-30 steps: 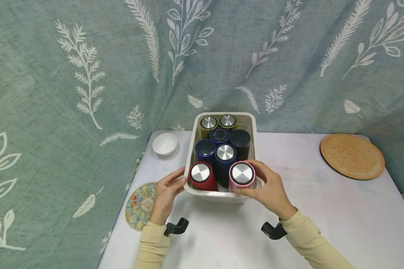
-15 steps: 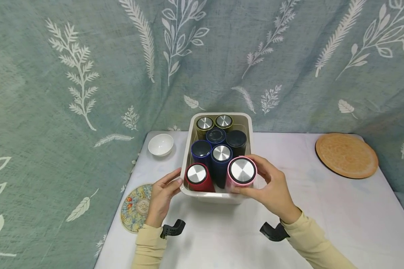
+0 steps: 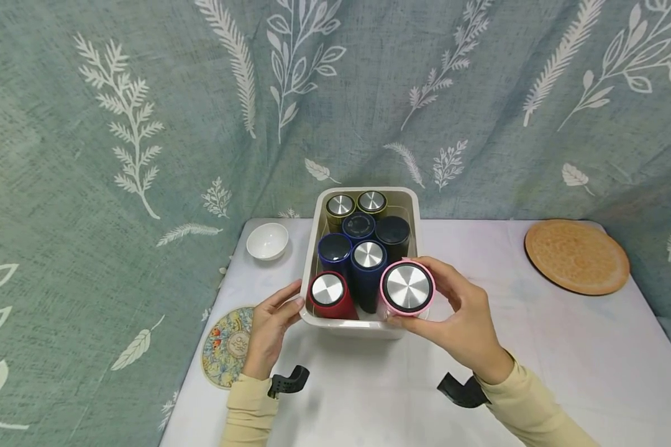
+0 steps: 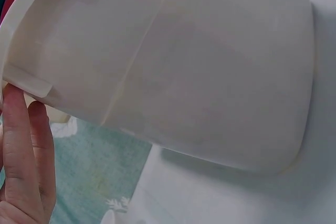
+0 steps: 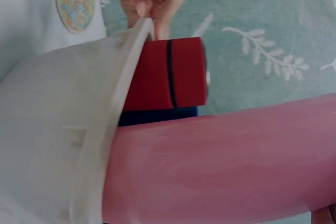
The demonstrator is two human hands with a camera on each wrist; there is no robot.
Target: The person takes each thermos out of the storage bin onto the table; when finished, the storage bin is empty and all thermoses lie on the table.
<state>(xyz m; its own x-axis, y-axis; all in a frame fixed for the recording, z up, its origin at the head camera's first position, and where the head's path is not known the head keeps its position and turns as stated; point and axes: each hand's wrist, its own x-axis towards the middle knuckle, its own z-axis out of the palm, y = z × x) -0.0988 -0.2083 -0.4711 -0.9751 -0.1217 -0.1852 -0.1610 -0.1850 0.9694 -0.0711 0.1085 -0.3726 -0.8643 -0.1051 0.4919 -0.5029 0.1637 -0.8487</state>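
My right hand (image 3: pixel 466 320) grips a pink thermos bottle (image 3: pixel 408 288) with a steel-topped lid, high at the front right corner of a cream plastic bin (image 3: pixel 363 331). In the right wrist view the pink bottle (image 5: pixel 226 166) stands well up past the bin's rim (image 5: pixel 113 114), its lower end still inside. My left hand (image 3: pixel 271 332) holds the bin's front left corner, thumb at the rim and fingers (image 4: pixel 23 150) beneath it. A red thermos (image 3: pixel 335 304) leans in the front left of the bin, beside a navy one (image 3: pixel 366 282) with a steel lid top.
Behind them in the bin stand a blue-rimmed bottle (image 3: pixel 334 248), a black one (image 3: pixel 393 231) and several others. A white bowl (image 3: pixel 267 241) and a patterned round mat (image 3: pixel 226 347) lie to the left. A round wooden-looking board (image 3: pixel 577 256) is at the far right; a leaf-print curtain hangs behind.
My right hand has raised the pink thermos higher and slightly rightward, so its lid looks larger. The left hand stays on the bin's corner. The whole head view shifted slightly.
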